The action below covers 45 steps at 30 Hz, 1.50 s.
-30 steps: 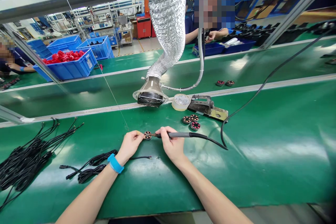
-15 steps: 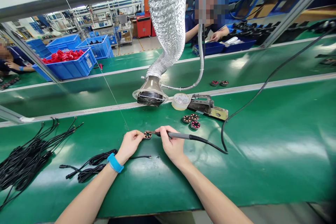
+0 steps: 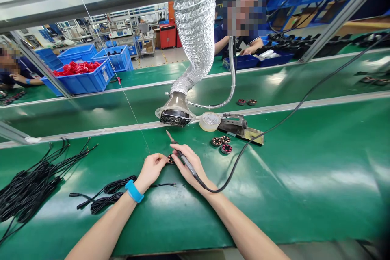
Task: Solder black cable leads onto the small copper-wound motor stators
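Observation:
A small round motor stator (image 3: 171, 159) with copper coils sits on the green bench, partly hidden between my hands. My left hand (image 3: 153, 167), with a blue wristband, is closed in a pinch at the stator's left edge. A thin solder wire (image 3: 134, 115) runs down from above to this hand. In my right hand (image 3: 189, 164) is a soldering iron (image 3: 186, 161), its tip raised up and left, apart from the stator. Fingertips of the right hand reach the stator's right side. Three more stators (image 3: 226, 148) lie to the right.
Black cables (image 3: 33, 183) lie at left, with a coiled cable (image 3: 106, 201) nearer. A fume duct (image 3: 176, 109) hangs ahead, beside a round clear tub (image 3: 210, 121) and an iron stand (image 3: 240, 128). The iron's cord (image 3: 274, 128) crosses the right side. Two co-workers sit across the bench.
My right hand has tilted the soldering iron, lifting its tip off the stator, and its fingers have moved left onto the stator. My left hand stays at the stator.

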### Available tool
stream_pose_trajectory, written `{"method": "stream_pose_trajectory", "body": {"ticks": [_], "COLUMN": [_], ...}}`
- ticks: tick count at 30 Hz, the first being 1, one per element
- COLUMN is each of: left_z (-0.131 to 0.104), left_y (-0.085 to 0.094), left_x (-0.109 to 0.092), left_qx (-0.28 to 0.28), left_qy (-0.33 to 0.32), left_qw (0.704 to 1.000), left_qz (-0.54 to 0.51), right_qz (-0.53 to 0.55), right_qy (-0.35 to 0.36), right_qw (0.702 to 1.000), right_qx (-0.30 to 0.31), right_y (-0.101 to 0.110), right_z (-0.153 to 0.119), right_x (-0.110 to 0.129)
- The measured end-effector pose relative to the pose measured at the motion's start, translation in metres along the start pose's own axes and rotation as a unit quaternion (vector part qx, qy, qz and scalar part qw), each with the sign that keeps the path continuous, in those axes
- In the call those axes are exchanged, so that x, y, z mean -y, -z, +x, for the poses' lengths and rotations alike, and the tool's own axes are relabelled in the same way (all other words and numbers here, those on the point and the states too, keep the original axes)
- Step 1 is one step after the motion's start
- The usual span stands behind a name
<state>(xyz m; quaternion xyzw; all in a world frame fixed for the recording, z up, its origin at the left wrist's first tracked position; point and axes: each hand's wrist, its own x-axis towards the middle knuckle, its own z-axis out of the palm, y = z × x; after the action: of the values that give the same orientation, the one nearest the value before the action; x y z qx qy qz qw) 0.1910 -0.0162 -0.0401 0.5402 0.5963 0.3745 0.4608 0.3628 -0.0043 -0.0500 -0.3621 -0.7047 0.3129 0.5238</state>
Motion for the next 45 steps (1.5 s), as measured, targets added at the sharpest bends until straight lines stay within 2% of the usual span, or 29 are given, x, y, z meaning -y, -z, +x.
{"method": "stream_pose_trajectory", "body": {"ticks": [5,10,16,22,29,36,45], "left_z": [-0.001,-0.002,-0.005,-0.007,-0.004,-0.003,-0.005], "left_y": [0.0,0.0,0.006,0.014,0.013,0.011,0.007], "left_x": [-0.001,-0.001,-0.005,-0.005,0.0,-0.001,-0.003], "left_qx": [-0.004,0.0,0.021,0.034,0.05,0.07,0.053], "left_qy": [-0.005,-0.013,-0.03,-0.05,-0.021,0.057,0.076], "left_qw": [1.0,1.0,0.997,0.991,0.995,0.995,0.995], "left_qz": [-0.001,0.006,0.065,0.123,0.083,-0.037,-0.037], "right_qz": [0.014,-0.016,-0.072,-0.052,-0.032,-0.035,-0.069], "right_qy": [0.019,0.051,0.08,0.056,0.036,0.045,0.074], "right_qw": [0.999,0.996,0.991,0.995,0.997,0.995,0.991], "right_qx": [0.04,0.07,0.074,0.067,0.054,0.079,0.084], "right_y": [-0.007,-0.012,-0.013,-0.012,-0.014,-0.014,-0.013], "right_z": [0.0,-0.001,-0.002,-0.005,-0.006,-0.009,-0.008], "right_x": [-0.006,-0.01,-0.014,-0.01,-0.008,-0.011,-0.007]}}
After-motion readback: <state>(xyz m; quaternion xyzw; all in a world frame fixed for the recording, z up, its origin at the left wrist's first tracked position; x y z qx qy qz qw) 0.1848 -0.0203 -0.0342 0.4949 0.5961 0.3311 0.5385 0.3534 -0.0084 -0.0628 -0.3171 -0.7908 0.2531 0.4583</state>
